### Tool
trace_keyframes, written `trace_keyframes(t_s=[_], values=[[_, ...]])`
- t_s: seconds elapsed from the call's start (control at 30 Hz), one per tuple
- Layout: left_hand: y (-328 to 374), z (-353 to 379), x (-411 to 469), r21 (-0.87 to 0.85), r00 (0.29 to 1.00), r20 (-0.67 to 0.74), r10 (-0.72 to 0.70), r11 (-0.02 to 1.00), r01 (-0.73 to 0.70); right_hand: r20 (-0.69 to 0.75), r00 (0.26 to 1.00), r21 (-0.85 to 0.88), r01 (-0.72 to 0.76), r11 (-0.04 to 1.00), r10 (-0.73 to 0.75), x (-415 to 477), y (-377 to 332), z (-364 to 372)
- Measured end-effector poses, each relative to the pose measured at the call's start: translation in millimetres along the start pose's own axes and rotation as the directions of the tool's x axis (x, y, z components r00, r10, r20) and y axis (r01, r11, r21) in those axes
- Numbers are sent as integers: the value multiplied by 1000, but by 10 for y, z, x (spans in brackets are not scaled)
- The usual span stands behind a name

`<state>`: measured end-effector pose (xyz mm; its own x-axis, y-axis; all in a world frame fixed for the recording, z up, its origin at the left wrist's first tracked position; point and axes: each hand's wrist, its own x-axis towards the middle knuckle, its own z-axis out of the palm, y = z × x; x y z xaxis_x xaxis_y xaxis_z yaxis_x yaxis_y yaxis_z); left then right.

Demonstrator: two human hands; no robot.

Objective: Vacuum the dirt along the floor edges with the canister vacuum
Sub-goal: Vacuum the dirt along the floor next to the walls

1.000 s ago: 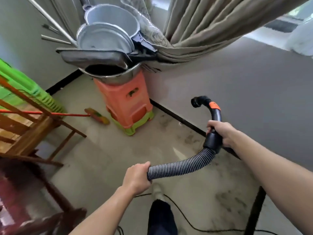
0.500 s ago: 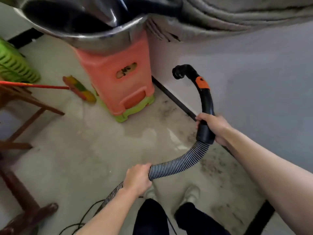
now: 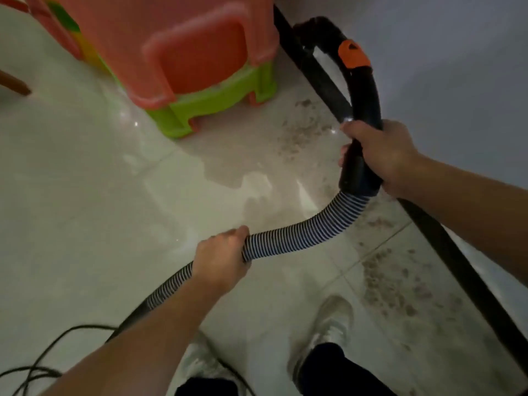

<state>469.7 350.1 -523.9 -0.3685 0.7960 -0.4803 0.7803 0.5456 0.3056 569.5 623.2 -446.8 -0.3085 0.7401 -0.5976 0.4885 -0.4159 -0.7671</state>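
Note:
My right hand (image 3: 380,155) grips the black curved vacuum handle (image 3: 367,92), which carries an orange slider near its top. Its open nozzle end (image 3: 311,27) points down toward the black baseboard (image 3: 323,81) beside the stool. My left hand (image 3: 220,258) holds the striped ribbed hose (image 3: 303,238), which bends from the handle down past my left arm. Brown dirt (image 3: 300,130) lies along the floor edge by the baseboard, and more dirt (image 3: 394,284) sits nearer my feet. The canister itself is out of view.
An orange plastic stool (image 3: 183,44) stacked on a green stool (image 3: 211,104) stands close to the wall. A black power cord (image 3: 37,361) loops on the tiles at lower left. A wooden leg (image 3: 14,84) pokes in at the left. My two shoes (image 3: 328,324) stand below the hose.
The view has tilted down and closer to the floor; the pots and curtain have left the frame. The handle's nozzle end has dropped lower toward the baseboard beside the stool. Both hands keep their holds.

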Motion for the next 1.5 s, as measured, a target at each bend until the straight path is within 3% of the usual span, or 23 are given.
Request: trace_keyframes(t_s=[0.27, 0.43, 0.53, 0.63, 0.77, 0.87, 0.97, 1.23, 1.4, 1.5], values=[[-611, 585, 1173, 213, 977, -153, 146, 971, -111, -52, 997, -108, -65, 992, 59, 1297, 563, 415], [-982, 716, 1815, 324, 939, -186, 288, 920, -218, -63, 986, -229, 135, 964, -153, 1789, 646, 700], [-1035, 761, 2179, 357, 923, -167, 347, 894, -271, -31, 958, -386, 253, 887, -286, 2033, 492, 823], [-1116, 784, 2356, 374, 936, -171, 308, 899, -228, -30, 906, -619, 314, 720, -421, 2191, 377, 887], [-1248, 648, 2075, 374, 987, -34, 159, 917, -134, -25, 935, -819, 183, 543, -354, 2028, 331, 744], [-1450, 682, 1731, 281, 998, 57, 27, 959, -42, -27, 961, -872, 112, 477, -275, 1840, 347, 580], [-1659, 782, 1576, 291, 997, 76, 6, 956, -28, -32, 964, -895, 90, 436, -265, 1766, 398, 491], [-1466, 791, 1837, 393, 989, 21, 143, 909, -140, -127, 979, -845, -21, 535, -162, 1344, 554, 144], [-1211, 1035, 1998, 477, 969, 86, 234, 844, -246, -149, 976, -755, -6, 655, -162, 1169, 992, -152], [-1335, 906, 2022, 487, 978, 30, 208, 851, -196, -156, 973, -653, 26, 757, -168, 1211, 1179, -146]])
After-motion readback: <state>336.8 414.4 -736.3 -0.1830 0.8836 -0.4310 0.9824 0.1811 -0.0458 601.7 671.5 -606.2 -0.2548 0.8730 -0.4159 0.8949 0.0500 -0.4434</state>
